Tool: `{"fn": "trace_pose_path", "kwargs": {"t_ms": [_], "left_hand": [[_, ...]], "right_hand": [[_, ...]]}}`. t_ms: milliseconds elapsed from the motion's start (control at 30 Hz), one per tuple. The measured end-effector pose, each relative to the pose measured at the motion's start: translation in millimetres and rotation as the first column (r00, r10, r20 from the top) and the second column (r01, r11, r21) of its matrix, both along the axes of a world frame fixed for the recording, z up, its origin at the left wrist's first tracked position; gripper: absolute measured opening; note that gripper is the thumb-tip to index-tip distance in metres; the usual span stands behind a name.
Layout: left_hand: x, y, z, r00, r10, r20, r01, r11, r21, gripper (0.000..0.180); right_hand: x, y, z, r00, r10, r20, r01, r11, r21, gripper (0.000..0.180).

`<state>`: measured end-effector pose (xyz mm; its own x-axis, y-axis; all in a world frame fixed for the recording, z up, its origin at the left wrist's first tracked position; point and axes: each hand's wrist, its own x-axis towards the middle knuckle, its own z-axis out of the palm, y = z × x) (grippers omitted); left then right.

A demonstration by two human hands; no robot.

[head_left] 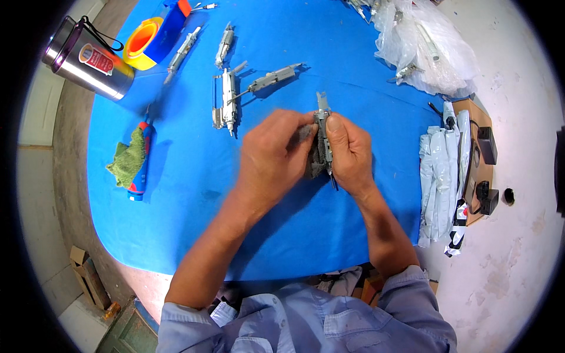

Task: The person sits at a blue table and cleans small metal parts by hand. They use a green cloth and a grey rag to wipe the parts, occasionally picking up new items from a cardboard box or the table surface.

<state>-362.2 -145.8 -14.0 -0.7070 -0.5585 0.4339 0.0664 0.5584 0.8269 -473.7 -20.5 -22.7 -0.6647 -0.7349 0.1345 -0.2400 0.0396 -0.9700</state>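
Observation:
Over the middle of the blue-covered table, my right hand (pixel 353 150) grips a narrow grey metal mechanism (pixel 322 117), thumb along its side. The part stands nearly upright in the picture, with a forked tip at its far end and a thin rod at its near end. Pressed to its left side is a dark grey cloth (pixel 316 163), pinched in the closed fingers of my left hand (pixel 272 150), which is slightly blurred. Similar metal mechanisms lie beyond my left hand: a wide one (pixel 229 103), a slanted one (pixel 273 78) and a short one (pixel 225 45).
At the far left are a steel travel mug (pixel 97 62), a blue tape dispenser (pixel 168 26) and another metal mechanism (pixel 183 53). A green rag (pixel 128 160) lies against a blue tube (pixel 140 176). Clear plastic bags (pixel 441 47) and grey plastic packaging (pixel 436 182) line the right side.

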Motion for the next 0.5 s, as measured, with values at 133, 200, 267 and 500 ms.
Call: {"fn": "trace_pose_path", "kwargs": {"t_ms": [133,200,267,500], "left_hand": [[2,7,-2,0.994,-0.112,0.007,0.112,0.991,-0.073,0.021],[4,16,-3,0.98,-0.196,0.04,0.198,0.979,-0.048,0.022],[3,24,-4,0.969,-0.241,0.05,0.242,0.97,-0.032,0.02],[2,23,-2,0.962,-0.27,0.033,0.268,0.962,0.055,0.016]], "right_hand": [[0,-3,-1,0.997,-0.072,0.016,0.073,0.996,-0.043,0.042],[-5,-1,1,0.995,-0.083,0.056,0.085,0.996,-0.038,0.043],[-13,2,1,0.989,-0.083,0.123,0.088,0.995,-0.042,0.044],[-16,4,2,0.961,-0.076,0.267,0.094,0.994,-0.054,0.048]]}}
